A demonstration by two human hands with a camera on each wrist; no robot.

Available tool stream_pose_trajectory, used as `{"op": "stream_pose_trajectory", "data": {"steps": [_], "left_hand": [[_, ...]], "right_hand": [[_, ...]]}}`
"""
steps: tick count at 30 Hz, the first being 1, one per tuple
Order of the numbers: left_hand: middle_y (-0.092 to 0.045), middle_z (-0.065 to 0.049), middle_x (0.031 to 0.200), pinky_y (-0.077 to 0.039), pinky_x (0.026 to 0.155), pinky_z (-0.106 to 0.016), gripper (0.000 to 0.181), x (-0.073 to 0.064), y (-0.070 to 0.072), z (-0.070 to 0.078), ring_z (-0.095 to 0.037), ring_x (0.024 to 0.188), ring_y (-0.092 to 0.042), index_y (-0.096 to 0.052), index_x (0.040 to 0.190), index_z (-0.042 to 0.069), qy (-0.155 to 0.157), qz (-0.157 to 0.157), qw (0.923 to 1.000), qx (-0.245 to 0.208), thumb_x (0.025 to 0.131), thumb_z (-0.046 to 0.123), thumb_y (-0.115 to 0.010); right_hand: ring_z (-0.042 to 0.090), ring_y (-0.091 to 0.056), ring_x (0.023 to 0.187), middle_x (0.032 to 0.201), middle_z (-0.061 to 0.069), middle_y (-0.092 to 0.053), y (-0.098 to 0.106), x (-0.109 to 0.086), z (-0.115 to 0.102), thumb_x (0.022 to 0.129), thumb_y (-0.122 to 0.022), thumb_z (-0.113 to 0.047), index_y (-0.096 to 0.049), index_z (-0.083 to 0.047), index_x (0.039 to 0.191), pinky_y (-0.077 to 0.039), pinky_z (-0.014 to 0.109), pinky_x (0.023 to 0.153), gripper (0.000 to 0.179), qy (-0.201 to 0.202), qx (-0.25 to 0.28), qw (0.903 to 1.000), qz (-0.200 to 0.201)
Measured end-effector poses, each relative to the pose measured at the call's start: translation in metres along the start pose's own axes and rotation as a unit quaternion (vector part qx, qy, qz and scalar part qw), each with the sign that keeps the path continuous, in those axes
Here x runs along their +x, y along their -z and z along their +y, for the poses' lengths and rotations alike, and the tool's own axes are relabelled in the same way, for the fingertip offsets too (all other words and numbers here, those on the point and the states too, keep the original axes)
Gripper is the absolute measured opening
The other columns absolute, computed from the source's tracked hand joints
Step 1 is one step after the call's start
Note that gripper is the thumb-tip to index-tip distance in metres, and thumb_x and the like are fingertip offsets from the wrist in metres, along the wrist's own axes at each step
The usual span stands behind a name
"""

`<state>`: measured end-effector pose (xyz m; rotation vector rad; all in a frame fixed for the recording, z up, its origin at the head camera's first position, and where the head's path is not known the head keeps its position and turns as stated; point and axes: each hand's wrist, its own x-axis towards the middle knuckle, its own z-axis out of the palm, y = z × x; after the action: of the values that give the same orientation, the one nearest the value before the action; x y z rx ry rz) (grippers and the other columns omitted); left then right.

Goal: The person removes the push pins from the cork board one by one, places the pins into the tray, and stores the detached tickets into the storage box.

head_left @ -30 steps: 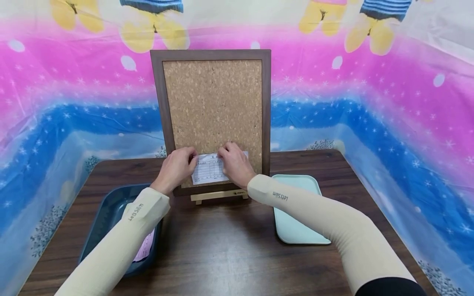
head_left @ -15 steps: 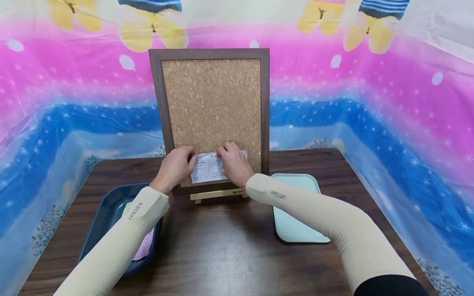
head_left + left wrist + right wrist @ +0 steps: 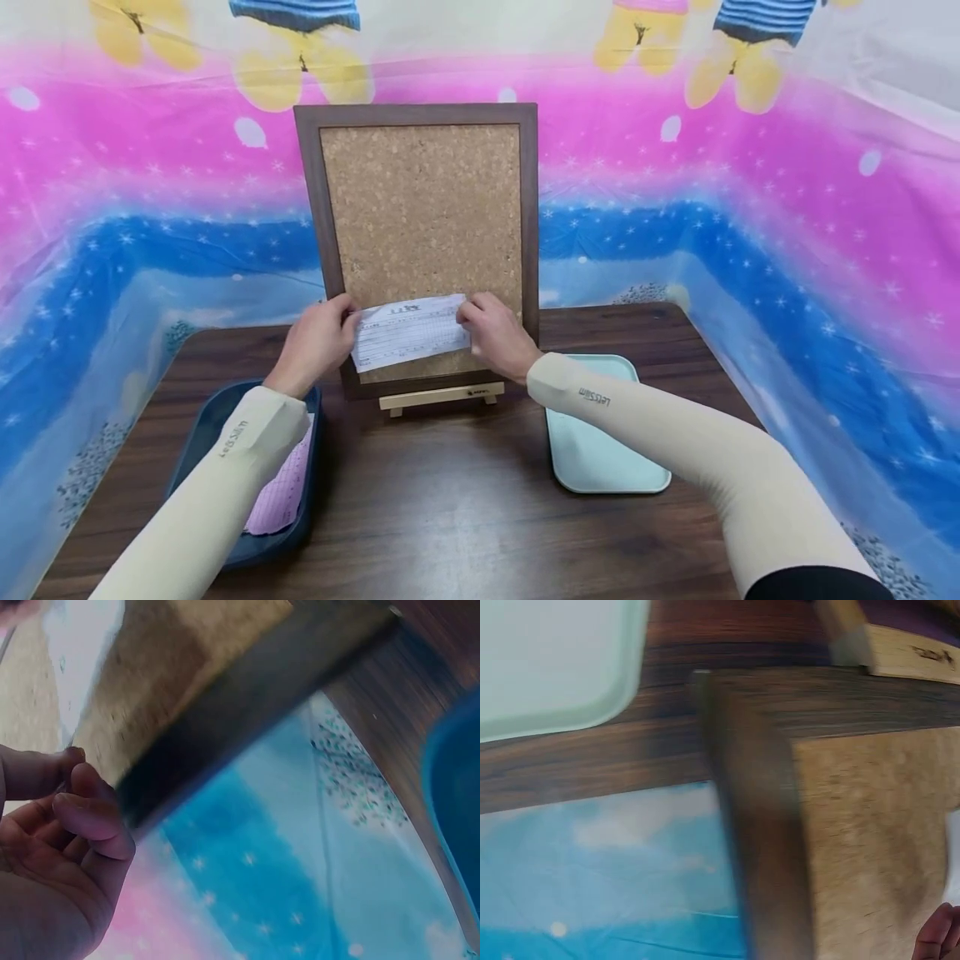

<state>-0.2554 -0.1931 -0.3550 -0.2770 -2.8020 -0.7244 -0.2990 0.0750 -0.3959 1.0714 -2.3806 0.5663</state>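
Observation:
A white printed form (image 3: pixel 408 332) with ruled lines is stretched between my two hands, in front of the lower part of a framed cork board (image 3: pixel 427 208). My left hand (image 3: pixel 315 337) pinches the paper's left edge between thumb and fingers; the left wrist view shows the fingertips (image 3: pixel 71 757) at the sheet's corner. At the opposite edge my right hand (image 3: pixel 498 333) pinches the form near its upper right corner. Only a few fingers (image 3: pixel 935 937) of that hand show in the right wrist view. The form slants slightly, its right end higher.
The cork board stands on a small wooden easel (image 3: pixel 442 397). A dark blue bin (image 3: pixel 311 500) holding a pink printed sheet (image 3: pixel 281 492) is at the left, partly under my left forearm. To the right, a pale green tray (image 3: pixel 607 458) lies on the dark wooden table (image 3: pixel 450 500).
The form has come up and leftward from the board's bottom, and more of it shows. My left hand has moved left, my right hand slightly right, spreading apart.

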Motion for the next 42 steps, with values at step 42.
{"op": "stream_pose_trajectory", "data": {"steps": [42], "left_hand": [[-0.056, -0.019, 0.078, -0.037, 0.050, -0.036, 0.028, -0.136, 0.083, -0.122, -0.023, 0.058, -0.048, -0.047, 0.106, -0.014, 0.152, -0.127, 0.9782, 0.062, 0.086, 0.005, -0.045]], "right_hand": [[0.014, -0.046, 0.074, 0.080, -0.003, -0.051, 0.023, -0.119, 0.066, 0.080, -0.060, 0.004, -0.059, -0.012, 0.080, -0.042, 0.031, 0.065, 0.016, -0.050, 0.003, 0.9984, 0.028]]}}
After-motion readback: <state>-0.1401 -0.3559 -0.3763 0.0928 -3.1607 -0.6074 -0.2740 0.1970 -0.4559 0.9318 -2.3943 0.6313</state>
